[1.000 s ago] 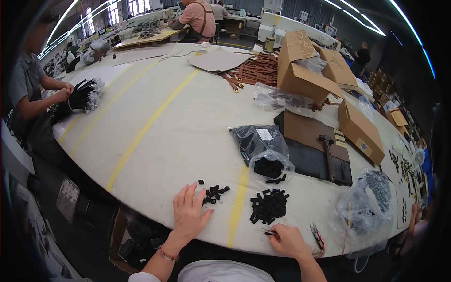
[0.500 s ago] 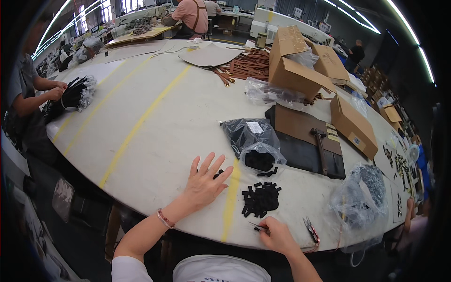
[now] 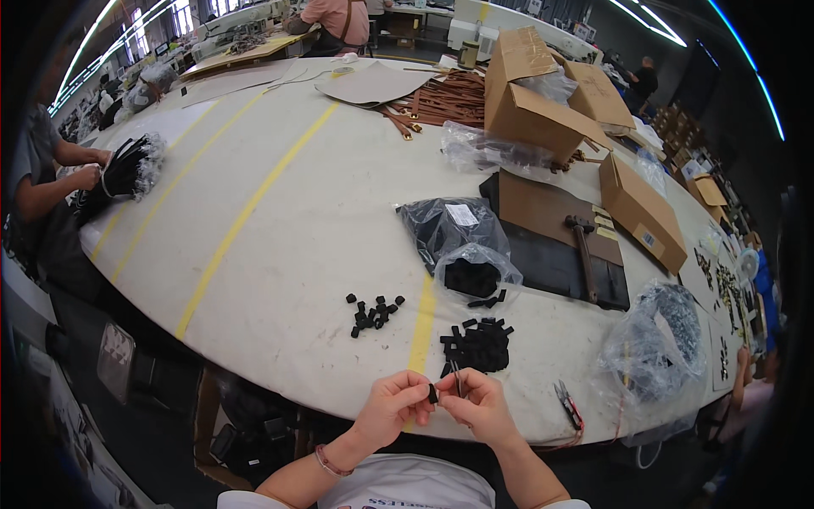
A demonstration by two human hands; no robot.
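Close to the table's near edge, my left hand (image 3: 388, 409) pinches a small black fabric piece (image 3: 433, 394). My right hand (image 3: 479, 407) is closed on metal tweezers (image 3: 457, 375), their tips pointing away from me, right beside the piece. Just beyond the right hand lies a pile of similar black pieces (image 3: 476, 346). A smaller scattered group of black pieces (image 3: 373, 317) sits farther left, across a yellow stripe. Behind the pile, a clear plastic bag (image 3: 500, 265) spills more of them. Snips with red and black handles (image 3: 568, 405) rest to the right of my hands.
A hammer (image 3: 583, 254) lies on a brown and black sheet (image 3: 543, 212). Cardboard boxes (image 3: 642, 216), brown straps (image 3: 449, 106) and a crumpled clear bag (image 3: 653, 356) occupy the right and far sides. At the left, a person's hands (image 3: 89, 174) hold a black bundle (image 3: 127, 170).
My left hand has left the small group of pieces and come back toward me beside the right hand, now pinching a piece. My right hand, still with the tweezers, has moved slightly left.
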